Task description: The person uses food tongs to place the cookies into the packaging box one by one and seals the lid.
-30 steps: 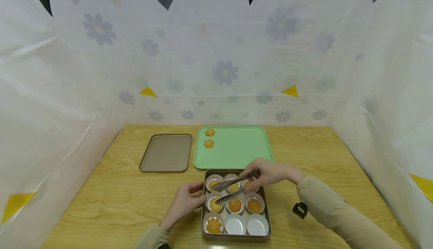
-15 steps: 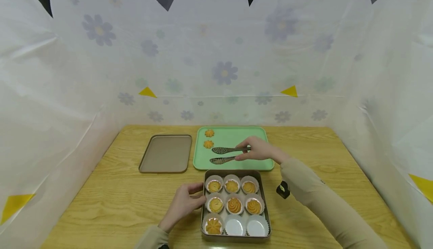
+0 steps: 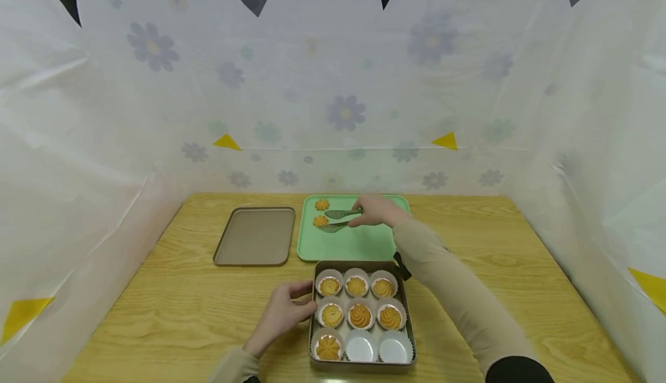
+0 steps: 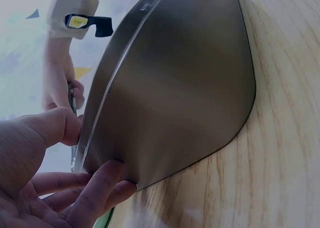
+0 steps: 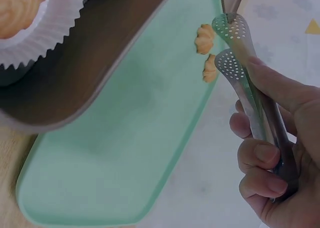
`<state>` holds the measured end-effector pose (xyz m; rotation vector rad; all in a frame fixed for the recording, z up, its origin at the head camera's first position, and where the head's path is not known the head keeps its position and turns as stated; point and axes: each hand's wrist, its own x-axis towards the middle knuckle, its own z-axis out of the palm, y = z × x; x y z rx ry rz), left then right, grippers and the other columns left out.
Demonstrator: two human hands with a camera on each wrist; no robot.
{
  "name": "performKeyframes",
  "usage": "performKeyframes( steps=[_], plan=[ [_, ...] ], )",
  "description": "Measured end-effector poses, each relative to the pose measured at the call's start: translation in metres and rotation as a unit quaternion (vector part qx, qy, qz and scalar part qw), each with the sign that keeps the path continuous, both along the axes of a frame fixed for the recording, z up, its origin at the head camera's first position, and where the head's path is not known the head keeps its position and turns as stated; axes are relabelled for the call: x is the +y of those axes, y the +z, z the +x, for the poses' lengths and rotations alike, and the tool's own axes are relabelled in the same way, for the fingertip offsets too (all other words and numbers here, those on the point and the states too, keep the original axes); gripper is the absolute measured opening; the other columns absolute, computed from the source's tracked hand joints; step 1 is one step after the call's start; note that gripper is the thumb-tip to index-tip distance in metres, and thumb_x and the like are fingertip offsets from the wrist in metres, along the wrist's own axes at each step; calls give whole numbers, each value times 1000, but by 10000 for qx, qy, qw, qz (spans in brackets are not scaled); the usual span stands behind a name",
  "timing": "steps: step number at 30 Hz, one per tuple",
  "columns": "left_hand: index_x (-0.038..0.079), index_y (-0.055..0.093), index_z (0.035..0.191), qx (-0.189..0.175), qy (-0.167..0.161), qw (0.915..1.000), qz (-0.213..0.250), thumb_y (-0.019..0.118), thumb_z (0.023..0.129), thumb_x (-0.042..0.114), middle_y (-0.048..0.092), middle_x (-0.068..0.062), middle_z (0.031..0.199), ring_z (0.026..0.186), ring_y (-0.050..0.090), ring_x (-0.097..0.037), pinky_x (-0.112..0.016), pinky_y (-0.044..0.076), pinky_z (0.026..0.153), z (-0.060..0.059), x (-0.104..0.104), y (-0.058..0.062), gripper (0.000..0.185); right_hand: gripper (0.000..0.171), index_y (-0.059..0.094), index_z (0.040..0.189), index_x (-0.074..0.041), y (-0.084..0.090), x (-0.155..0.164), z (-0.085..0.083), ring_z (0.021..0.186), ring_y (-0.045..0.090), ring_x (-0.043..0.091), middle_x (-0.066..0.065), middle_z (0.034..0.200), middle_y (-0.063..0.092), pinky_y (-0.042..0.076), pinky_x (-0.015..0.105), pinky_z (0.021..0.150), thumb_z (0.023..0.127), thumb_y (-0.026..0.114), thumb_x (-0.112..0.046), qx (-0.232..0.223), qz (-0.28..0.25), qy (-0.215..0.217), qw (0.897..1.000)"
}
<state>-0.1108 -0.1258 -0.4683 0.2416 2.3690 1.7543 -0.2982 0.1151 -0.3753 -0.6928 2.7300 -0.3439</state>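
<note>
My right hand (image 3: 377, 210) grips metal tongs (image 5: 262, 107) with perforated tips, held over the green tray (image 3: 359, 247). The tips are spread apart, close by two flower-shaped cookies (image 3: 322, 204) at the tray's left; in the head view the lower tip overlaps the nearer cookie (image 3: 319, 221). My left hand (image 3: 283, 313) holds the left side of a brown metal baking tin (image 3: 364, 365), thumb at its rim and fingers against its outer wall (image 4: 160, 87). Inside the tin stand white paper cups, several with piped cookies (image 3: 360, 316); two front cups (image 3: 361, 346) hold nothing.
A flat brown tray (image 3: 255, 236) lies left of the green tray on the wooden table (image 3: 171, 313). White flowered sheeting (image 3: 291, 82) encloses the table at the back and both sides.
My right hand has carried the spread tongs from above the tin away to the far tray, up to the cookies. The left hand and the tin have stayed in place.
</note>
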Motion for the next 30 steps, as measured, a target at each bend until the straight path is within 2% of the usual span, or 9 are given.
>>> performKeyframes(
  steps=[1, 4, 18, 24, 30],
  plan=[
    [-18, 53, 133, -8, 3, 10000, 1, 69, 83, 2, 58, -39, 132, 112, 67, -48, -30, 66, 83, 0, 0, 0, 56, 54, 64, 134, -5, -1, -2, -2, 117, 66, 30, 14, 137, 65, 60, 46, 98, 93, 70, -40, 35, 82, -65, 9999],
    [-18, 53, 133, 16, 3, 10000, -12, 69, 83, 2, 58, -39, 132, 112, 67, -48, -30, 66, 83, 0, 0, 0, 56, 55, 64, 134, -5, -4, -7, -6, 124, 62, 33, 13, 139, 63, 58, 49, 102, 92, 70, -41, 44, 208, -243, 9995],
    [-18, 53, 133, 27, -1, 10000, -57, 68, 83, 2, 58, -39, 132, 111, 67, -48, -30, 66, 83, 1, 4, 1, 56, 56, 64, 134, -10, -21, -21, -13, 119, 66, 29, 8, 139, 64, 61, 50, 97, 91, 71, -45, 218, 414, -716, 9963],
    [-17, 55, 132, 70, 19, 10000, -52, 68, 83, 2, 59, -38, 131, 111, 68, -47, -31, 66, 84, 1, 4, 2, 54, 55, 63, 136, -11, -25, -24, -14, 118, 65, 31, 10, 141, 62, 61, 52, 95, 92, 69, -44, 192, 351, -716, 9966],
    [-17, 56, 131, 139, 27, 9997, -178, 69, 82, 3, 60, -38, 130, 111, 69, -45, -31, 65, 85, 0, 5, 1, 55, 55, 62, 137, -11, -28, -26, -15, 124, 62, 34, 11, 144, 60, 58, 56, 99, 93, 68, -43, 119, 262, -755, 9967]
  ],
)
